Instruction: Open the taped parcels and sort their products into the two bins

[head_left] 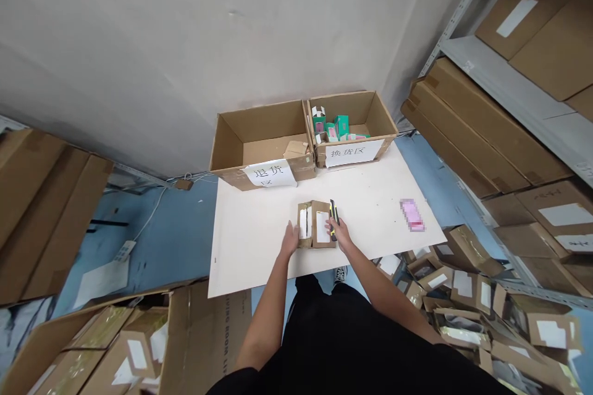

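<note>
A small cardboard box (305, 206) lies on the white tabletop in front of me. White labels show on its top, and a dark gap splits the left label lengthwise. My left hand (291, 239) is at the box's left side, fingers stretched out along its edge; whether they press on it I cannot tell. At the right side, my right hand (341, 232) is closed around a black and yellow box cutter (332, 213), which points away from me over the box's right edge. The cutter's blade is too small to make out.
Behind stand two labelled cartons: the left carton (231, 178) holds a small cardboard piece, the right carton (386, 143) several green boxes. A blurred pink item (412, 215) lies on the white table (250, 259). Opened boxes (463, 284) pile at right; a large carton (204, 333) stands lower left.
</note>
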